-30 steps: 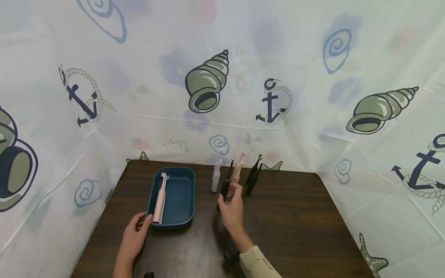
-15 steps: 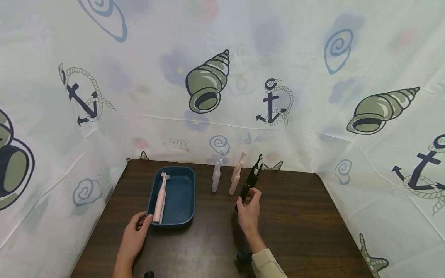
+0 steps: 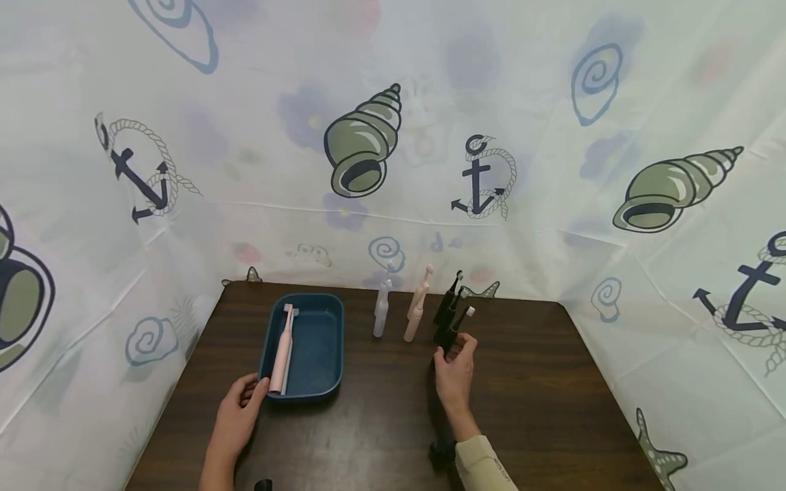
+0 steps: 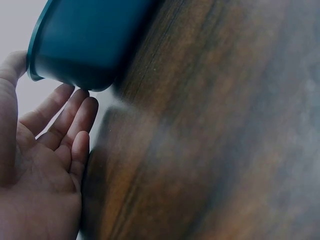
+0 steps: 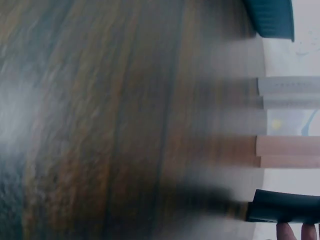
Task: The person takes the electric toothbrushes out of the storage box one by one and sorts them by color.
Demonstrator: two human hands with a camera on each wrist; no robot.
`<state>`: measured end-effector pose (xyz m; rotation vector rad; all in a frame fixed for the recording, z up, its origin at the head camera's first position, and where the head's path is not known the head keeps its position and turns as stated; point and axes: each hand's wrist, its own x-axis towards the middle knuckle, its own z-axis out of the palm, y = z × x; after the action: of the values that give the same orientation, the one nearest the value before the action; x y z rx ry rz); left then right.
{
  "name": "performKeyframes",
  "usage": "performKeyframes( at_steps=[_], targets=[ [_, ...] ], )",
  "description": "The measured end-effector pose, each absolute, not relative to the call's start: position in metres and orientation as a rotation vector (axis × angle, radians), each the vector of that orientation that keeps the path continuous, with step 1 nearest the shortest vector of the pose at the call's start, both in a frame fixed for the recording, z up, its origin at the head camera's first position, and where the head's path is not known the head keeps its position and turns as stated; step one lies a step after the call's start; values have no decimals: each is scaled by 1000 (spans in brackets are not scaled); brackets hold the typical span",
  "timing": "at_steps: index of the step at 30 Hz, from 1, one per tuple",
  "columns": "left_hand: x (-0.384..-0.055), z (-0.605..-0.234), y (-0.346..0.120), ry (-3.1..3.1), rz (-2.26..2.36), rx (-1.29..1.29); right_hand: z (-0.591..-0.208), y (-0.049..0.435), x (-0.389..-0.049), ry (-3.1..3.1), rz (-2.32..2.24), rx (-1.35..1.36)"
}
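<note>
My right hand (image 3: 456,375) grips a black electric toothbrush (image 5: 282,206) near its base, slightly tilted in the head view. Its bristle end points up and away, and it overlaps two more black toothbrushes (image 3: 443,310) standing just behind. In the right wrist view its bottom end is close over the table. My left hand (image 3: 239,416) holds the near left corner of a blue tray (image 3: 334,387), thumb at the rim and fingertips against the outer wall in the left wrist view. Inside the tray lie a pink toothbrush (image 3: 282,354) and a pale one, side by side.
Two white toothbrushes (image 3: 381,317) and two pink toothbrushes (image 3: 414,320) stand upright in rows left of the black ones. A patterned cloth (image 3: 276,170) hangs behind the dark wooden table (image 3: 540,382).
My right hand has carried the black toothbrush rightward, from beside the pink toothbrushes to in front of the standing black ones. My left hand stays at the tray corner.
</note>
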<state>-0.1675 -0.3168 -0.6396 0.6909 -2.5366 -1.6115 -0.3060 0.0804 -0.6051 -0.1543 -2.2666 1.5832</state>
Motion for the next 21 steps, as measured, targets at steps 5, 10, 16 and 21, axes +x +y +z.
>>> performKeyframes(
  at_steps=[5,10,16,21],
  targets=[
    [-168,-640,-317,-2536,-1613,701,-614,87,-310,-2278,1542,-180],
    [-168,-640,-317,-2530,-1619,704,-617,93,-313,-2272,1529,-185],
    [-168,-641,-316,-2538,-1625,715,-617,99,-315,-2277,1520,-182],
    [-169,-643,-316,-2542,-1622,731,-617,100,-315,-2293,1548,-164]
  ],
)
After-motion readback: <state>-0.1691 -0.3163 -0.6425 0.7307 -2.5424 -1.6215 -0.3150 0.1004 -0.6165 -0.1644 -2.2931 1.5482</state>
